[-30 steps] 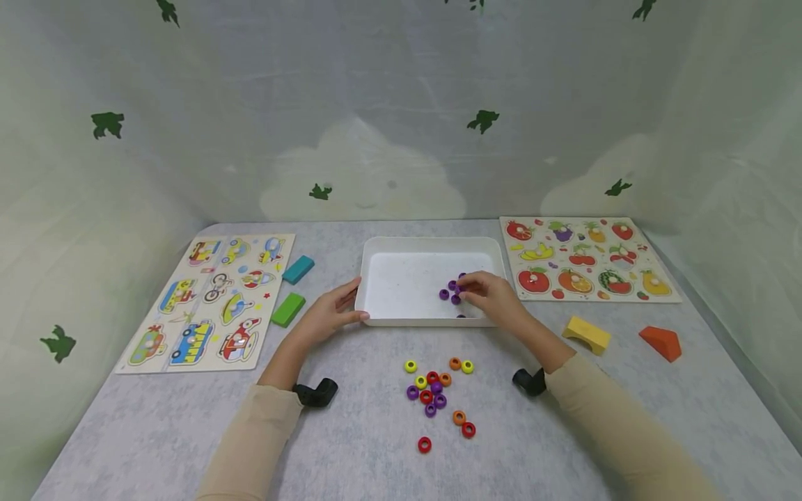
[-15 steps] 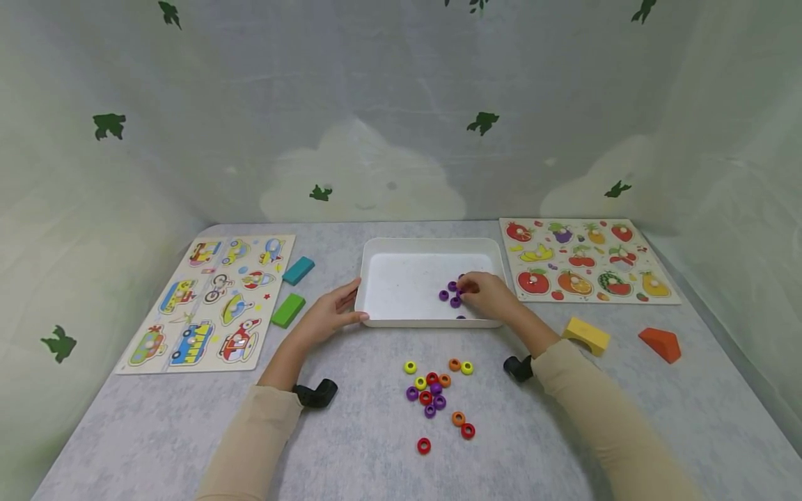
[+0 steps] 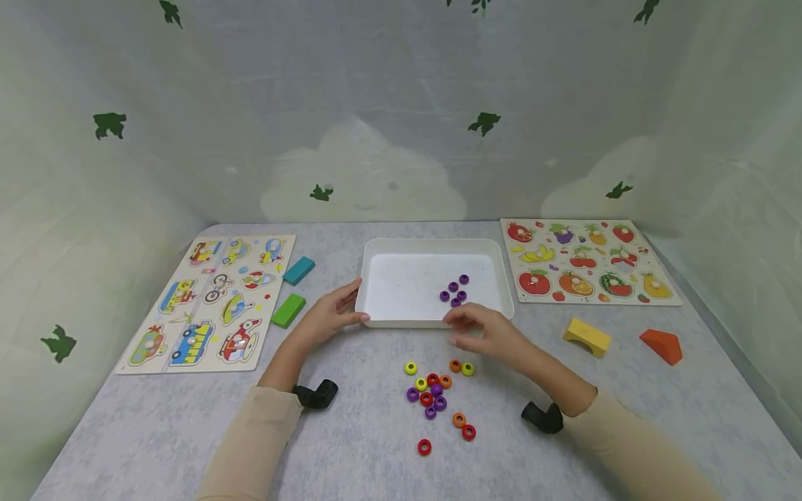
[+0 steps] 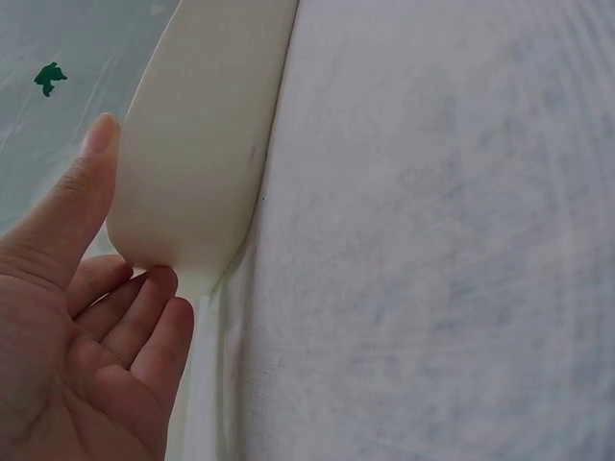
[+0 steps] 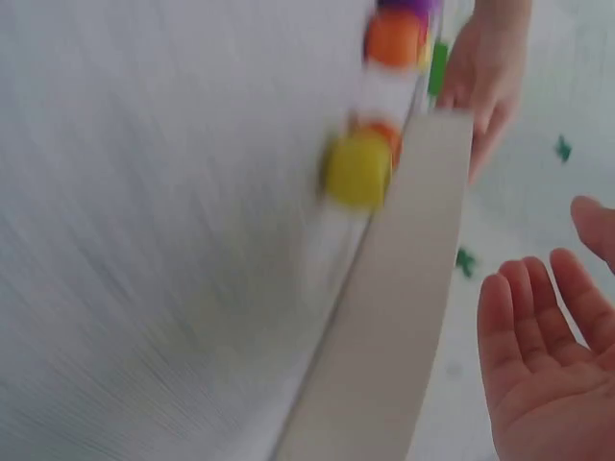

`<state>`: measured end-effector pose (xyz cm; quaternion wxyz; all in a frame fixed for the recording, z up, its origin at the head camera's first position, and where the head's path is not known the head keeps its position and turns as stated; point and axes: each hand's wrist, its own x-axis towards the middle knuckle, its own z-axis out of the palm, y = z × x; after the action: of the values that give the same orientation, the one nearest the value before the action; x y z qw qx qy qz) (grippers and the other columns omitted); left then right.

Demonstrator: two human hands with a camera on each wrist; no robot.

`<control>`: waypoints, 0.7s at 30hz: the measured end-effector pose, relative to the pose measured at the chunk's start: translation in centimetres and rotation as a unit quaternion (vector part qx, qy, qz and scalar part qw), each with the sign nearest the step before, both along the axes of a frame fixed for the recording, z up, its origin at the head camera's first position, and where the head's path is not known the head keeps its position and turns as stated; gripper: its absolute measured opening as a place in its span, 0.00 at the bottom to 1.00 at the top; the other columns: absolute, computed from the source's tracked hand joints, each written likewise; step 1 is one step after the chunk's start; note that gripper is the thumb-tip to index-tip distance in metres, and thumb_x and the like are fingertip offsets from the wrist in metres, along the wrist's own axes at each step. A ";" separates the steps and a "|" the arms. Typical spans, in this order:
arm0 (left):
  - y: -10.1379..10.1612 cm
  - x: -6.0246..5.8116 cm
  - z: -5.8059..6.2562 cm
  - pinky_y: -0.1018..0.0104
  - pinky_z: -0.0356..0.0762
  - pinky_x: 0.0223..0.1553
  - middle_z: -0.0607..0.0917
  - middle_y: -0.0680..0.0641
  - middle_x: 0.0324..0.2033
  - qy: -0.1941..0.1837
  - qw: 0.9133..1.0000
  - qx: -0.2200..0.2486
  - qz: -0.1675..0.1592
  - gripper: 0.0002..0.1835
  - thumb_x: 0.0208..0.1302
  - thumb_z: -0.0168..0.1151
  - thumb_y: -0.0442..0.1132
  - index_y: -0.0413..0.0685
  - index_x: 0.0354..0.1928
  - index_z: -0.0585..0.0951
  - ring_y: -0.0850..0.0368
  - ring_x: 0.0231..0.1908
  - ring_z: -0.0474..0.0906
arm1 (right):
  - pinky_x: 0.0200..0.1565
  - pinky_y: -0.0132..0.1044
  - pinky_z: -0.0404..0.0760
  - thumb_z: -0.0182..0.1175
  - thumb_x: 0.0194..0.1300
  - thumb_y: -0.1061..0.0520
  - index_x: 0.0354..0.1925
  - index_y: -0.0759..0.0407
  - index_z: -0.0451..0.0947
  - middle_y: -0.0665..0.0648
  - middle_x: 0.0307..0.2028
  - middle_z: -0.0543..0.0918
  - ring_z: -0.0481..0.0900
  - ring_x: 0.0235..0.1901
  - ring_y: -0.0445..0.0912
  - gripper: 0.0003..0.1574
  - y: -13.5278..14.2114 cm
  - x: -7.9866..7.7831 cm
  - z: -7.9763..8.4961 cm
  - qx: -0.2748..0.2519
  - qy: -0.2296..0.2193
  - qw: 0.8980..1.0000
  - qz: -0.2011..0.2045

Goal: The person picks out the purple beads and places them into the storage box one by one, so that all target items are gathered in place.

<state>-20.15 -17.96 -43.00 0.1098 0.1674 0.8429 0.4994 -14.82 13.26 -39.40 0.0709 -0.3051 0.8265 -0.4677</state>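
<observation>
My left hand (image 3: 328, 309) holds the near left corner of a white tray (image 3: 401, 285). In the left wrist view the thumb lies at the tray's rim and the curled fingers touch its corner. Over the tray's front edge hovers my right hand (image 3: 489, 330), fingers loosely bent, with nothing between them in the right wrist view. Several purple beads (image 3: 453, 287) lie in the right part of the tray. Nearer to me on the table is a loose group of beads: yellow beads (image 3: 410, 368), orange beads (image 3: 459, 419), red beads (image 3: 468, 432) and purple beads (image 3: 413, 394).
At left lies a vehicle puzzle board (image 3: 207, 303), with a blue block (image 3: 299, 271) and a green block (image 3: 288, 310) beside it. A fruit puzzle board (image 3: 589, 261) lies at right. In front of it are a yellow arch block (image 3: 587, 337) and an orange block (image 3: 662, 346).
My right hand has left the purple beads in the tray and come back toward me over the front edge, its fingers spreading apart. The left hand stays at the tray's corner.
</observation>
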 end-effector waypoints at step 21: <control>0.9 1.5 2.8 0.62 0.55 0.54 0.52 0.46 0.60 -0.024 1.000 0.007 0.005 0.40 0.47 0.61 0.39 0.42 0.61 0.52 0.52 0.57 0.53 | 0.38 0.29 0.71 0.56 0.53 0.53 0.36 0.45 0.74 0.39 0.36 0.73 0.69 0.35 0.34 0.09 -1.2 5.6 -3.8 0.101 0.000 0.989 0.109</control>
<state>-18.68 -17.06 -40.24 0.1262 0.1525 0.8374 0.5095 -9.21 12.04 -43.19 0.1524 -0.3846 0.8313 -0.3712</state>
